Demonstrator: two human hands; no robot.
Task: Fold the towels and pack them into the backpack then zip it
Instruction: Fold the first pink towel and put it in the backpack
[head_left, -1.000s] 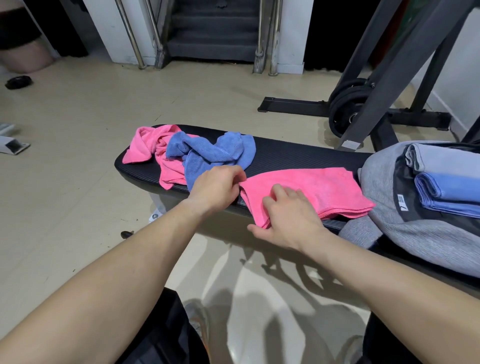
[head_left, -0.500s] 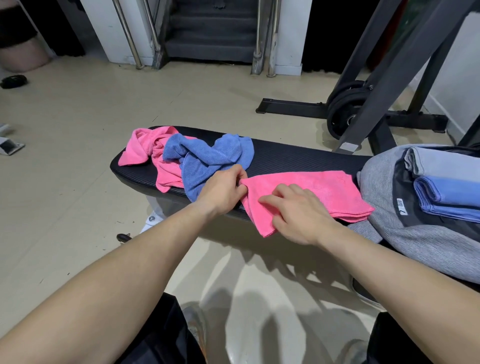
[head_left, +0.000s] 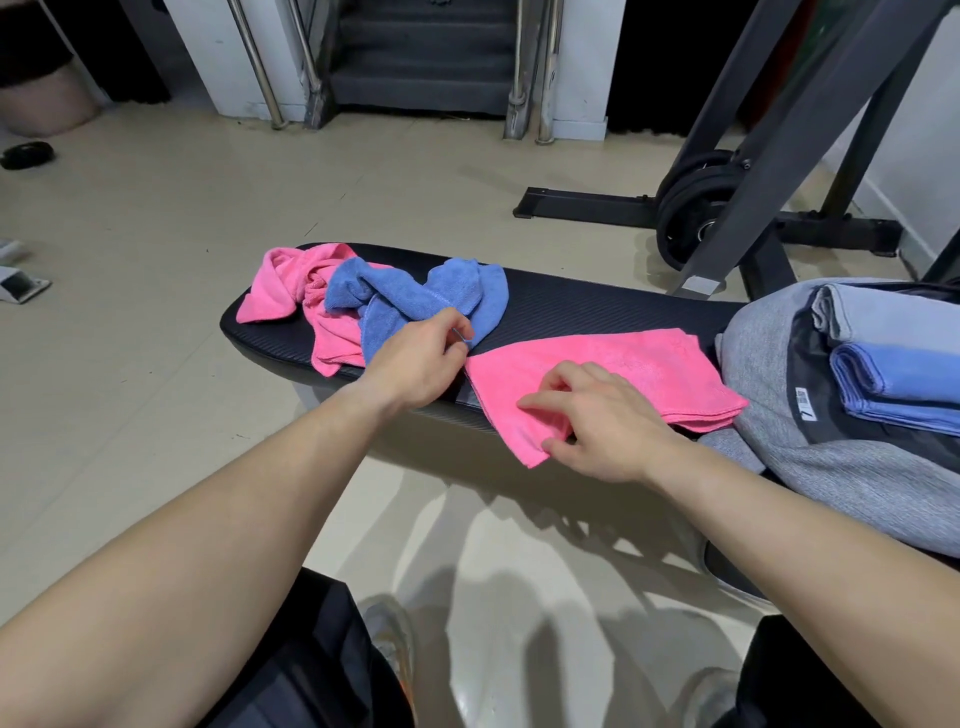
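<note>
Got folded pink towel (head_left: 623, 369) flat on bench (head_left: 571, 306), right of left hand (head_left: 421, 364), partly under right hand (head_left: 602, 421). Overhangs bench's near edge at near-left corner; right end just beside backpack (head_left: 763, 364). Bare bench strip on far side, between loose blue towel (head_left: 415, 296) and backpack. Further left, loose pink towel (head_left: 285, 291), touching the blue. Pinching near-left corner with right hand, thumb under, fingers curled on top. With left hand: curled at far-left corner, against loose blue towel; can't tell which cloth is gripped. In open backpack: grey towel (head_left: 893, 322), folded blue towel (head_left: 904, 379) just nearer.
</note>
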